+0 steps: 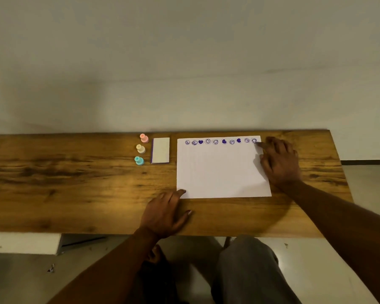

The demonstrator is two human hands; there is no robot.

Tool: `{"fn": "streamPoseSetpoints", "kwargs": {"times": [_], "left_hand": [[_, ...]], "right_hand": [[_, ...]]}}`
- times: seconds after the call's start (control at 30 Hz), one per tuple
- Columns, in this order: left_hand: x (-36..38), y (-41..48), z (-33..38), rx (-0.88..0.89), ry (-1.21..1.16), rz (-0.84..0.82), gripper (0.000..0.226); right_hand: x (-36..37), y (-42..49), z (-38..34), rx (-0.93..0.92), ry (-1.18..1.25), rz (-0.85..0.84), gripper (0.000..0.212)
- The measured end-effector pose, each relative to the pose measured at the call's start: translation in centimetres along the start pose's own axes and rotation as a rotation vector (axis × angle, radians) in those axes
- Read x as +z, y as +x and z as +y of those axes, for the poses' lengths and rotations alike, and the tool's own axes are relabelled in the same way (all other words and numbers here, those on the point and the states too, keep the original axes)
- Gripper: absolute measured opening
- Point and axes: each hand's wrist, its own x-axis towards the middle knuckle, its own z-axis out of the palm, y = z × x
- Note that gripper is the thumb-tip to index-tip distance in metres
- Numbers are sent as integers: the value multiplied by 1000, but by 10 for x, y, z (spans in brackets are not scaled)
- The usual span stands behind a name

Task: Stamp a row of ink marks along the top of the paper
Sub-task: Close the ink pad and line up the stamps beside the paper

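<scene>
A white sheet of paper (222, 172) lies on the wooden table (75, 176). A row of several purple ink marks (219, 141) runs along its top edge. My right hand (280, 161) rests flat at the paper's right edge, fingers spread, a fingertip touching the top right corner. My left hand (167, 211) lies on the table with a fingertip at the paper's bottom left corner. Neither hand holds anything. Left of the paper stand a pink stamp (144, 138), a cream stamp (140, 148) and a teal stamp (139, 160), beside a closed ink pad (160, 150).
The table's far edge meets a plain wall just behind the paper. Its right edge (340, 163) lies close to my right hand. Below the near edge are my legs and the floor.
</scene>
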Motion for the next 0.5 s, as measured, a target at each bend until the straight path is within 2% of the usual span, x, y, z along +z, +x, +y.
{"fn": "streamPoseSetpoints", "kwargs": {"times": [0.3, 0.43, 0.5], "left_hand": [[-12, 6, 5, -52, -11, -136, 73], [-25, 6, 8, -166, -136, -222, 82], [-39, 8, 13, -219, -170, -287, 79]], "right_hand": [[-5, 1, -2, 19, 49, -48, 51], [-13, 0, -7, 163, 237, -5, 58], [-23, -2, -17, 209, 236, -15, 60]]}}
